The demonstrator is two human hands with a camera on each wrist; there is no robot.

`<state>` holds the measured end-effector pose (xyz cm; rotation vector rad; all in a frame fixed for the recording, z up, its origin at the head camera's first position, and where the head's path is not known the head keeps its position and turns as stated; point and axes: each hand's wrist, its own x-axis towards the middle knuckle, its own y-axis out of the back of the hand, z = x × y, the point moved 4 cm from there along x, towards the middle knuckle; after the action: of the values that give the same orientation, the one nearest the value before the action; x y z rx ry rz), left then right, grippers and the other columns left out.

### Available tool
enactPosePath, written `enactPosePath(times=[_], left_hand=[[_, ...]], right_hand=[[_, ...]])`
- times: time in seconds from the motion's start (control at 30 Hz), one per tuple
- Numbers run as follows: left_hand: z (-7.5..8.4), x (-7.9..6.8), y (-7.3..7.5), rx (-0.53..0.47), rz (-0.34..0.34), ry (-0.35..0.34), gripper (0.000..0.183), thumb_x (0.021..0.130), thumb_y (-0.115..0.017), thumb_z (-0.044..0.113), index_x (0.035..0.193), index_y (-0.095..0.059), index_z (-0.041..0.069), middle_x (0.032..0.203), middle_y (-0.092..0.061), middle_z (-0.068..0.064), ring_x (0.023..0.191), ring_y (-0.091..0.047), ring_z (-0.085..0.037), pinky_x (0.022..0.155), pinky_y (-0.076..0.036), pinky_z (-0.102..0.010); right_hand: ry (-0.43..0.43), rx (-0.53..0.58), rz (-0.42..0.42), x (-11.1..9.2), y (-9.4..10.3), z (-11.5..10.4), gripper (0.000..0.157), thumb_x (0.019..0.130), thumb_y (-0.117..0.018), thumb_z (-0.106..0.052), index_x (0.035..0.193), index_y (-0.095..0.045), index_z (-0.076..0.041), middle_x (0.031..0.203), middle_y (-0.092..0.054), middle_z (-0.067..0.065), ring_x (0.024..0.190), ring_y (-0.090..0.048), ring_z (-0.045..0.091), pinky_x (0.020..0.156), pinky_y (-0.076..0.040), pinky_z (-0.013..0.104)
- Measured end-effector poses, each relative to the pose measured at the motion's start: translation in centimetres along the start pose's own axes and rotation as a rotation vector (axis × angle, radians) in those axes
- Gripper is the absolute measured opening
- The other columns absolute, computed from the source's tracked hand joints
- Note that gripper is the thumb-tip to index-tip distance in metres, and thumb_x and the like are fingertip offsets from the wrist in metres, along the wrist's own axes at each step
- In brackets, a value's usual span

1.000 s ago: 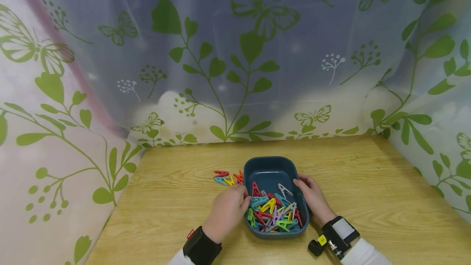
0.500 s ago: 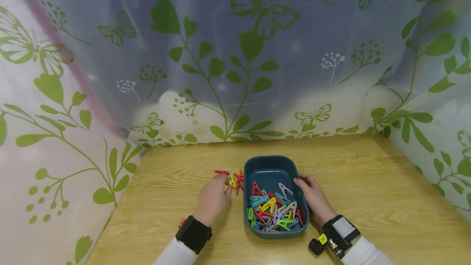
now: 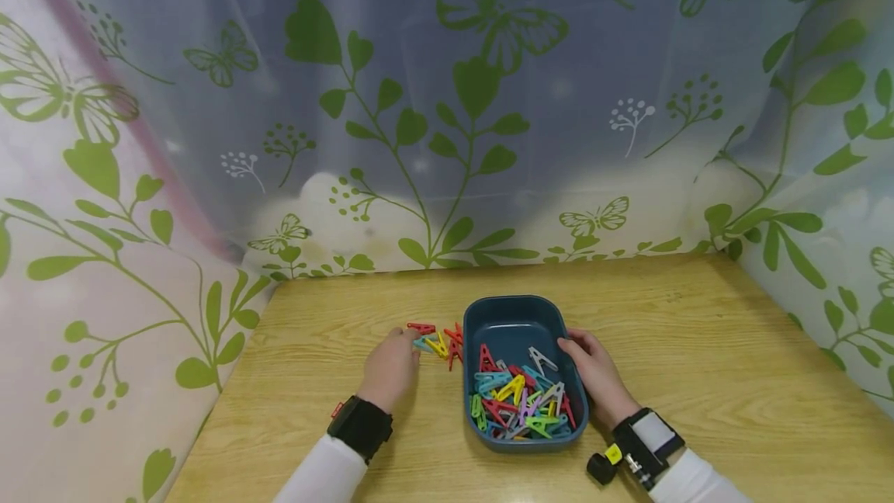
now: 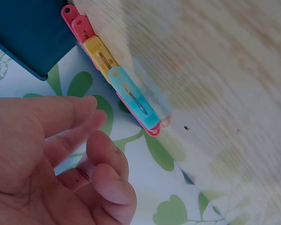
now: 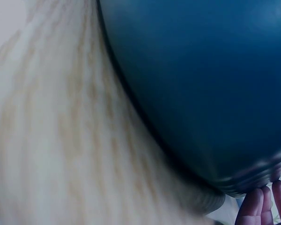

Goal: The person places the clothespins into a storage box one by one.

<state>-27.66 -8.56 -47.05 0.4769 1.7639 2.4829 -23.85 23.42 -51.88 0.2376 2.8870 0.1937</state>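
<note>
Several small plastic clothespins lie in a cluster on the table, left of a dark blue plastic box: a red clothespin (image 3: 421,328), a yellow clothespin (image 3: 438,345), a light-blue clothespin (image 4: 133,97) and more red ones. My left hand (image 3: 389,367) is just left of this cluster; in the left wrist view its fingers bend loosely, hold nothing and stay apart from the clothespins. My right hand (image 3: 599,375) holds the right side of the blue box (image 3: 513,309), thumb at the rim, fingers (image 5: 251,206) against the outer wall. Mixed-colour clothespins (image 3: 520,398) fill the box's near part.
A wooden table (image 3: 335,309) carries everything. Behind and at both sides hangs a curtain (image 3: 391,138) printed with green leaves and butterflies. Black straps (image 3: 361,429) with cameras sit on both wrists.
My left hand has moved left, from the box's left rim past the loose clothespins, uncovering the light-blue one again. My right hand and the box have stayed in place.
</note>
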Motion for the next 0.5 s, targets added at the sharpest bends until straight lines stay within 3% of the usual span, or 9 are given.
enactPosePath(times=[0.2, 0.5], left_hand=[[0.57, 0.33, 0.10, -0.004, -0.025, -0.043, 0.021, 0.089, -0.076, 0.002, 0.110, -0.073, 0.006, 0.104, -0.068, -0.016, 0.080, -0.069, -0.026, 0.065, -0.057, -0.039], [0.84, 0.36, -0.01, 0.015, -0.017, -0.049, 0.017, 0.089, -0.076, 0.001, 0.106, -0.075, 0.004, 0.102, -0.068, -0.017, 0.077, -0.069, -0.026, 0.063, -0.057, -0.038]], right_hand=[[-0.004, -0.002, 0.001, -0.02, 0.10, -0.01, 0.056, 0.107, -0.052, -0.038, 0.151, -0.041, -0.005, 0.146, -0.049, 0.018, 0.127, -0.051, 0.029, 0.093, -0.043, 0.026], [0.000, 0.003, -0.003, 0.09, 0.05, 0.09, 0.056, 0.107, -0.052, -0.038, 0.151, -0.041, -0.005, 0.145, -0.049, 0.018, 0.126, -0.052, 0.029, 0.092, -0.044, 0.024]])
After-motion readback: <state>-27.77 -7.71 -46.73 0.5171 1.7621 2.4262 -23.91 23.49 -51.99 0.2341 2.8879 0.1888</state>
